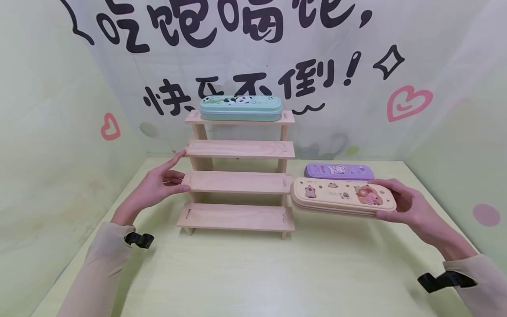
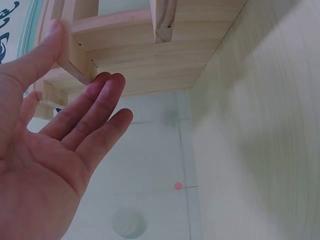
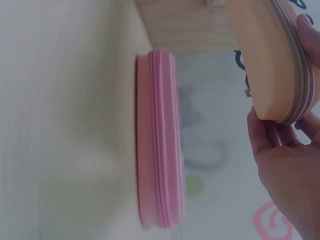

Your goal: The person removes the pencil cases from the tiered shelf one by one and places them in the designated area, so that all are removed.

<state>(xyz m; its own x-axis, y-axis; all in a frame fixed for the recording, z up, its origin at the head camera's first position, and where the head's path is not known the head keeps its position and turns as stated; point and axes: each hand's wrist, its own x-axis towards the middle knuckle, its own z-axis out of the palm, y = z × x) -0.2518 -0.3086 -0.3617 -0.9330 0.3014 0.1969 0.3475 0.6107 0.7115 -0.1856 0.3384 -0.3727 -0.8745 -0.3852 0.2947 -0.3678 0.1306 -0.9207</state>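
A wooden tiered shelf [image 1: 237, 182] stands mid-table. My left hand [image 1: 152, 185] is at its left side, fingertips right at the ends of the middle boards; the left wrist view shows those fingers [image 2: 102, 102] fairly straight. My right hand [image 1: 408, 207] grips the right end of a cream zippered pencil case [image 1: 336, 191] with cartoon animals on its lid, thumb below and fingers over the far side. That case hangs above the table, its left end close by the shelf's second-lowest board. On the top board lies a mint-green panda pencil case [image 1: 241, 112].
A purple pencil case [image 1: 336, 169] lies on the table [image 1: 253, 273] behind the cream one, to the shelf's right. A printed cloth backdrop [image 1: 336, 127] rises behind, and pale walls flank both sides.
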